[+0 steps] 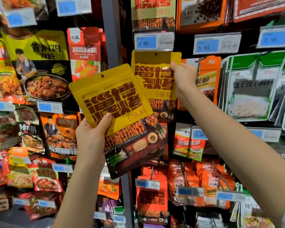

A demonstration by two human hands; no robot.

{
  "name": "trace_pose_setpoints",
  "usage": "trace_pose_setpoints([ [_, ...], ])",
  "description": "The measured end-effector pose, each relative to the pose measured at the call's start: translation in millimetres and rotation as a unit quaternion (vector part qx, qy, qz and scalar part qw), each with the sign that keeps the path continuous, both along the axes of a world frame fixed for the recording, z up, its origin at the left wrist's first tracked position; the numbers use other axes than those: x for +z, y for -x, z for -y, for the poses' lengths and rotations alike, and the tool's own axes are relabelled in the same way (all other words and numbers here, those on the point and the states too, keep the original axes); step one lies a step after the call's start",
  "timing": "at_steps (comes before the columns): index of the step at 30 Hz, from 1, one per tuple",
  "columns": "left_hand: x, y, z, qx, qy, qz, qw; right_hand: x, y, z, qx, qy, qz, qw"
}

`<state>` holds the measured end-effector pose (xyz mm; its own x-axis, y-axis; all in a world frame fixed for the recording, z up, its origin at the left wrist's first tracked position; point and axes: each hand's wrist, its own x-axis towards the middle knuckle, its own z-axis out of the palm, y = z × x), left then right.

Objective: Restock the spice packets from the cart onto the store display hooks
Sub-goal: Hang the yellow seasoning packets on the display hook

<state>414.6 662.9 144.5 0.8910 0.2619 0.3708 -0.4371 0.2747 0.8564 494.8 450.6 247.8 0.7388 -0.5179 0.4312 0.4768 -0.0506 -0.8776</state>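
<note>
The wall is crowded with hanging packets [252, 86], overlapped edge to edge. Reach from the front is hindered by jutting price tags [216, 44]. A narrow dark gap is left just right of the grey post [111, 38].

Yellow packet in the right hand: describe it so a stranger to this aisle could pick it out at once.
Find the grey upright post mid-view; just right of it hangs a blue 3.90 price tag. Directly below, the right hand pinches the yellow packet by its right edge. Unlike its tilted twin in the left hand, it stands upright and higher.
</note>
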Motion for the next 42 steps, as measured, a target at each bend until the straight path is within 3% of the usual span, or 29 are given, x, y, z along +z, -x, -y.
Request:
trace_pose_setpoints([
  [5,-2,-1,-3,-0.002,-0.008,0.001,1.000,1,-18,6,-0.035,-0.012,0.008,0.999],
  [10,0,-1,-4,-0.009,-0.010,0.003,1.000,-1,-44,9,-0.148,0.090,-0.023,0.985],
  [16,3,0,-4,-0.010,-0.024,0.012,1.000,1,-68,14,-0.164,0.121,-0.077,0.976],
  [24,5,-1,0,-0.031,-0.017,0.003,0.999,-36,3,-2,-0.149,0.326,-0.013,0.933],
  [25,5,-1,2,-0.037,-0.015,0.001,0.999,-41,17,-4,-0.088,0.325,-0.027,0.941],
  [27,6,-1,7,-0.044,-0.009,-0.004,0.999,-47,44,-10,0.154,0.218,-0.110,0.957],
  [28,7,0,9,-0.047,-0.003,-0.006,0.999,-49,56,-12,0.253,0.156,-0.140,0.944],
  [30,8,0,14,-0.053,0.006,-0.011,0.999,-55,62,-6,0.335,0.106,-0.148,0.925],
  [35,12,0,20,-0.058,0.013,-0.018,0.998,-54,67,6,0.341,0.063,-0.114,0.931],
  [42,15,3,30,-0.057,0.027,0.003,0.998,-61,60,6,0.247,-0.006,-0.085,0.965],
])
